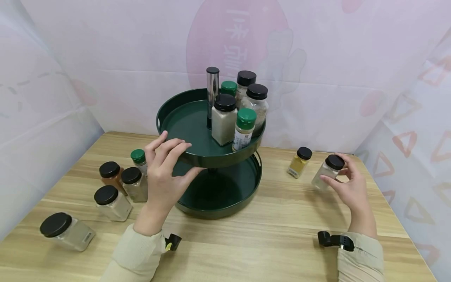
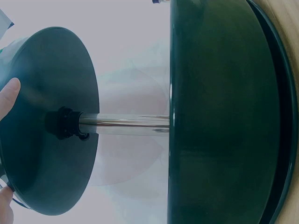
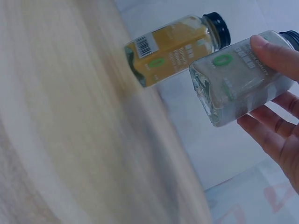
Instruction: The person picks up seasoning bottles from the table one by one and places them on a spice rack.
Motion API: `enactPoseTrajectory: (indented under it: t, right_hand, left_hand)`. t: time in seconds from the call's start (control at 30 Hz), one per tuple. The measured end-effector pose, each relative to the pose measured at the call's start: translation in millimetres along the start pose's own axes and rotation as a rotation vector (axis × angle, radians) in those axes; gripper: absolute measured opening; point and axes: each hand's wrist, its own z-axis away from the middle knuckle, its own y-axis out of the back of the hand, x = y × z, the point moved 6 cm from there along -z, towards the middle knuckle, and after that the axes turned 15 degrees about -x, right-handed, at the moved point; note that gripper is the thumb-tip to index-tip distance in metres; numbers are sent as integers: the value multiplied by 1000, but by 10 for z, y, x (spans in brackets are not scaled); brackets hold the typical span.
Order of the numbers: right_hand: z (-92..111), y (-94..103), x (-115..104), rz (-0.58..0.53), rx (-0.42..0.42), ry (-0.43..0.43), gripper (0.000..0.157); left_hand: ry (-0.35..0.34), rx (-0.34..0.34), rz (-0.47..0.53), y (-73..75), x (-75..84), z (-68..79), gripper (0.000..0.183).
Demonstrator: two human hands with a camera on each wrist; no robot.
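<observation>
My left hand [image 1: 165, 172] grips the front left rim of the upper tray [image 1: 186, 125] of a dark green two-tier spice rack, fingers over the edge and thumb beneath. In the left wrist view, the thumb [image 2: 8, 95] lies against that tray's underside, near the metal post [image 2: 126, 123]. Between thumb and fingers, my right hand [image 1: 352, 184] holds a clear square spice jar [image 1: 325, 174] of pale powder with a black lid. The jar [image 3: 233, 77] tilts in the right wrist view, its base off the table. Beside it stands a jar of yellow powder [image 1: 297, 164].
Several jars crowd the upper tray's right side, among them a green-capped shaker [image 1: 243, 131] and a square jar [image 1: 224, 121]. The lower tray [image 1: 218, 201] sits on the wooden table [image 1: 267, 243]. More jars stand at left, including a large one [image 1: 72, 233].
</observation>
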Motion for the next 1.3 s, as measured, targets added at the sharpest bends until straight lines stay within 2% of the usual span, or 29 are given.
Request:
enactPoseTrajectory:
  t: [0.13, 0.37, 0.5, 0.63, 1.0, 1.13, 1.3]
  right_hand:
    - [20, 45, -206, -47, 8, 44, 71]
    - [-12, 117, -192, -108, 14, 82, 82]
    - [-5, 153, -302, -121, 15, 113, 83]
    - [7, 163, -452, -145, 8, 180, 83]
    - [-22, -11, -833, -213, -85, 388, 84]
    - [-25, -80, -956, -224, -104, 387, 84]
    - [-28, -141, -1149, -179, -109, 406, 84]
  left_hand:
    - [1, 2, 5, 1, -1, 0, 48]
    - [-12, 10, 11, 6, 7, -10, 48]
    - [-14, 7, 12, 2, 7, -19, 48]
    - [-9, -1, 8, -8, 5, -22, 49]
    - [-6, 10, 4, 3, 0, -1, 48]
    - [-13, 8, 6, 0, -5, 2, 48]
    - [-11, 5, 0, -1, -13, 9, 49]
